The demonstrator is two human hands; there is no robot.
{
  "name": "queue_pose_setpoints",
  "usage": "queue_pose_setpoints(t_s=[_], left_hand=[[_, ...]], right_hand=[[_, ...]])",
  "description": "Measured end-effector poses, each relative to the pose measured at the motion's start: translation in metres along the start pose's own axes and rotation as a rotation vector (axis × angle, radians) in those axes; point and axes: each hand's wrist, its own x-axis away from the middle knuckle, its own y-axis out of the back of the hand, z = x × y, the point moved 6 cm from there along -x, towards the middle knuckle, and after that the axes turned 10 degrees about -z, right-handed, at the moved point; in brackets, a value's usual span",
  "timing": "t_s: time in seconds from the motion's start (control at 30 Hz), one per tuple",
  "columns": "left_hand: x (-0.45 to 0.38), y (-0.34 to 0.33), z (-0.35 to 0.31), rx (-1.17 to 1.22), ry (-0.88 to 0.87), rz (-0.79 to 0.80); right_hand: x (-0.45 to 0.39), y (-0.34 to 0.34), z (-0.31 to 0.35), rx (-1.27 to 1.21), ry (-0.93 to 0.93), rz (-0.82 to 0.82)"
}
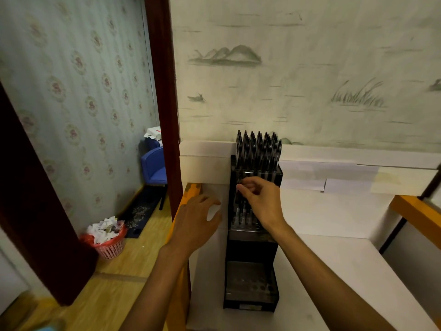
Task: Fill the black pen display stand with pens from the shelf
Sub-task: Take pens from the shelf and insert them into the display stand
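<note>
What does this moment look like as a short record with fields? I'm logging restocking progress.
stand: black tiered plastic pen display stand on the white surface
top tier: packed with upright dark pens
middle tier: partly filled
front tier: holes look empty
right hand: over the middle tier, fingers curled on a dark pen
left hand: beside the stand, fingers relaxed, holding nothing
floor: pink plastic mesh bin of paper scraps
</note>
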Motion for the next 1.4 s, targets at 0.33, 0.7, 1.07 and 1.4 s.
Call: queue_pose_setpoints(t_s=[0.33, 0.7, 1.07, 1.4], left_hand=[[0.005, -0.002, 0.002, 0.0, 0.018, 0.034], [0.008, -0.001, -0.008, 0.068, 0.019, 0.091], [0.018, -0.033, -0.095, 0.236, -0.129, 0.19], [0.06, -0.094, -0.252, 0.36, -0.212, 0.254]], right_hand=[[0.01, -0.012, -0.024, 0.247, -0.009, 0.088], [0.025, 0.001, -0.029, 0.431, -0.011, 0.137], [0.074, 0.107, -0.011, 0.683, 0.057, 0.14], [0.11, 0.288, -0.031, 0.766, -0.07, 0.01]])
